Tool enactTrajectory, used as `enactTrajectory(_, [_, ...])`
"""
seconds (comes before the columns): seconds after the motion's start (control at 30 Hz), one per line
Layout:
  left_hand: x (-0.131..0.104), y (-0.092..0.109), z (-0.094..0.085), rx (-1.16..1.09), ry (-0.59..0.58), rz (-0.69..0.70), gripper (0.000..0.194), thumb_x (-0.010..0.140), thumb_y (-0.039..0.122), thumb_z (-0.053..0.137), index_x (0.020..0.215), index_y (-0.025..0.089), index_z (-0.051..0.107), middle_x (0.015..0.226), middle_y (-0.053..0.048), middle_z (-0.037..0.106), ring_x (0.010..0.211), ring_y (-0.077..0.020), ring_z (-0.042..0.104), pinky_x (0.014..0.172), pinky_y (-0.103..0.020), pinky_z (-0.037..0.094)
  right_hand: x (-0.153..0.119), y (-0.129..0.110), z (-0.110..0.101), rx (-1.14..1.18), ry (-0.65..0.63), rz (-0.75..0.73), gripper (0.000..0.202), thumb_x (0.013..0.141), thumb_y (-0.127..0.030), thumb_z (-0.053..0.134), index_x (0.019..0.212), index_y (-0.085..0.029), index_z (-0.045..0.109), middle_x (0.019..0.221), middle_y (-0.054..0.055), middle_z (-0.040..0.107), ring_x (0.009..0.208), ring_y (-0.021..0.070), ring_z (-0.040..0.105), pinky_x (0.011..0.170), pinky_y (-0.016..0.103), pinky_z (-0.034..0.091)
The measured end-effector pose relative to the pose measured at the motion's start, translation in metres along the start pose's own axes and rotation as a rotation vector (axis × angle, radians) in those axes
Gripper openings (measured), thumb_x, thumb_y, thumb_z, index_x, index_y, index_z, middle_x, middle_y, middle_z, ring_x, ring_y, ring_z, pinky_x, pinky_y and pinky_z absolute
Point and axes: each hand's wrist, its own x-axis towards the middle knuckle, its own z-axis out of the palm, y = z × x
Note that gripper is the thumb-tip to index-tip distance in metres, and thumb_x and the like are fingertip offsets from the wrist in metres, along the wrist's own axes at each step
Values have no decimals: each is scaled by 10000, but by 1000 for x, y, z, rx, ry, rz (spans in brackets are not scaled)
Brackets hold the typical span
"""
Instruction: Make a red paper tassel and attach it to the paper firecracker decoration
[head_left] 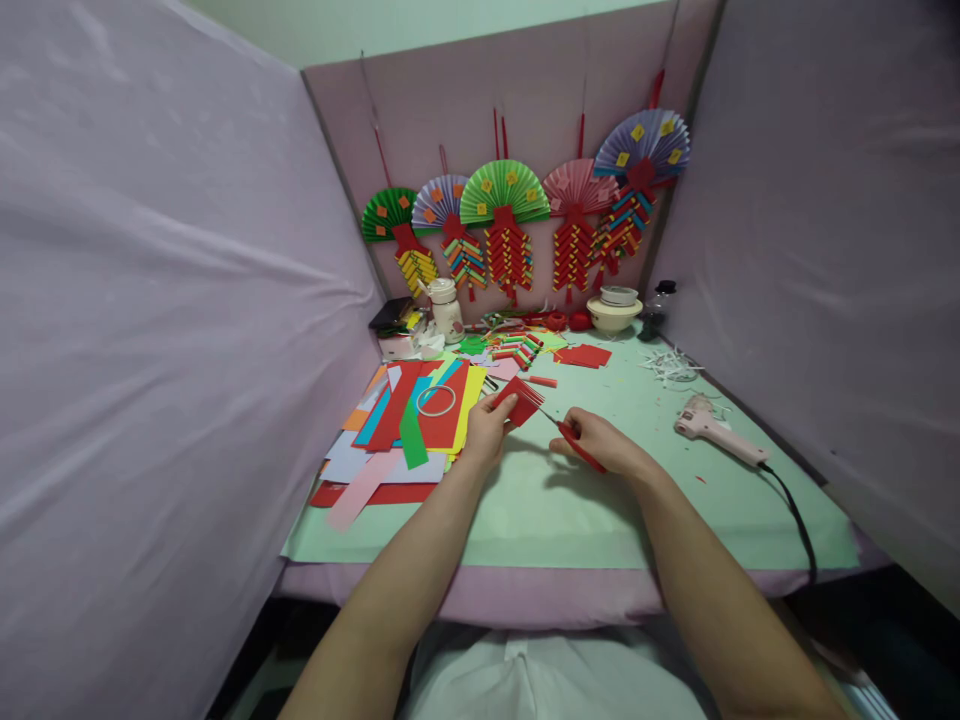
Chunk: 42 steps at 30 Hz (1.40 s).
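Note:
My left hand (489, 428) pinches a small piece of red paper (516, 402) above the table, thumb on top. Its far right edge is cut into thin strips like a fringe. In my right hand (598, 440) is a pair of scissors (579, 448) with red handles, the fingers closed round them. The blades point at the fringed edge of the paper; whether they touch it I cannot tell. Just behind the paper lies an orange-red stick (543, 381), and a bundle of small coloured paper rolls (517, 348) sits farther back.
Stacked coloured paper (375, 467) with a white ring (436, 400) lies left. A glue gun (721, 432) with a black cord rests right, near white shreds (670, 366). At the back stand a white bottle (446, 312) and a cream bowl (615, 318); paper fans (505, 190) hang behind.

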Motion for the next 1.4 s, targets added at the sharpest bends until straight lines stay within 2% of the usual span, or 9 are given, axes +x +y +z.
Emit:
enactTrajectory(0.1, [0,-3,0,18,-56,-27,354,619,358,779,850,114,670,851,-94,666,754,-171,620,692,-309,520,1,1,0,1,7,-10,386,689,-550,600,725,-204,432,661,-23,541,566,116,435,506,232,304])
enactTrajectory(0.23, [1,-6,-2,34,-95,-63,360,642,358,766,898,126,667,923,-106,666,795,-179,623,669,-286,522,2,1,0,1,23,-23,397,680,-556,604,718,-205,421,653,-25,539,564,114,427,502,228,297])
enactTrajectory(0.57, [1,-3,-2,10,-82,-151,385,617,339,789,910,120,668,936,-105,674,767,-165,632,618,-248,519,4,4,2,33,50,-15,406,669,-567,602,678,-191,450,622,-33,519,559,105,412,496,220,300])
enactTrajectory(1.03, [0,-2,0,14,-92,-153,369,619,338,784,901,128,671,922,-92,676,770,-166,632,618,-252,512,5,4,0,15,66,-13,419,660,-572,612,641,-194,434,587,-38,505,539,101,399,487,222,284])
enactTrajectory(1.4, [1,-5,0,-10,-56,-118,361,609,337,786,872,121,666,898,-95,680,761,-169,634,644,-261,510,-1,4,0,44,-38,-4,375,710,-549,561,728,-197,430,620,-40,501,527,93,405,451,208,283])
